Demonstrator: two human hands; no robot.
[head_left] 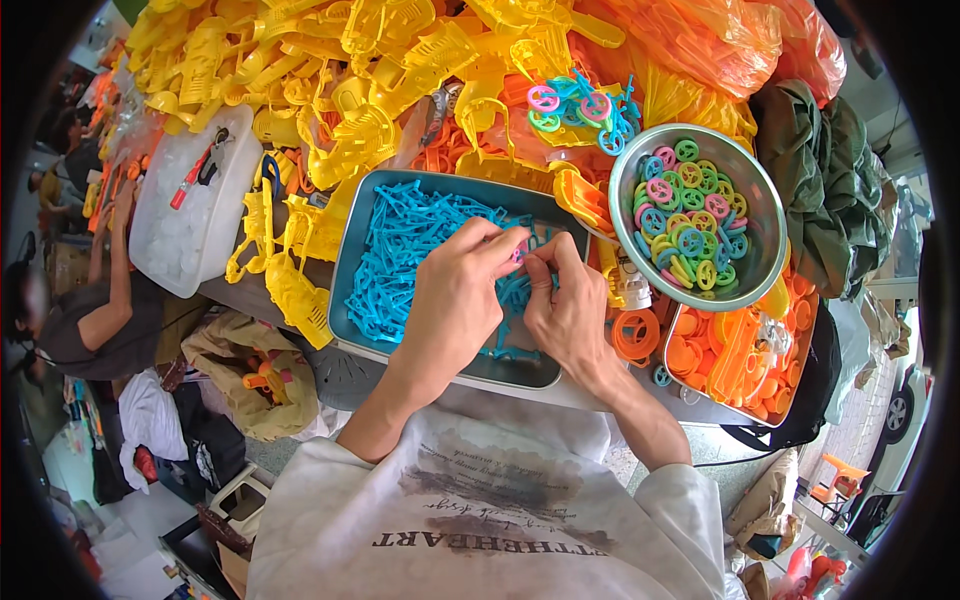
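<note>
Both hands meet over a rectangular metal tray [530, 374] that holds a heap of thin blue plastic parts [395, 245]. My left hand [455, 295] is closed, and its thumb and fingertips pinch a small pink plastic wheel [519, 251]. Close beside it, my right hand [570, 310] is closed in a pinch too; the fingers cover whatever they grip. Right of the tray stands a round metal bowl [768, 235] with many small wheels [690, 215] in pink, yellow, green and blue. Beyond the tray, blue parts with wheels fitted [575, 108] lie in a cluster.
Yellow plastic parts [380, 60] pile up along the far side. An orange-filled tray [740, 360] sits below the bowl. At the left, a white tub [165, 230] carries a red-handled tool [192, 180]. Another person's arm [118, 260] shows at far left. Orange bags [690, 45] stand far right.
</note>
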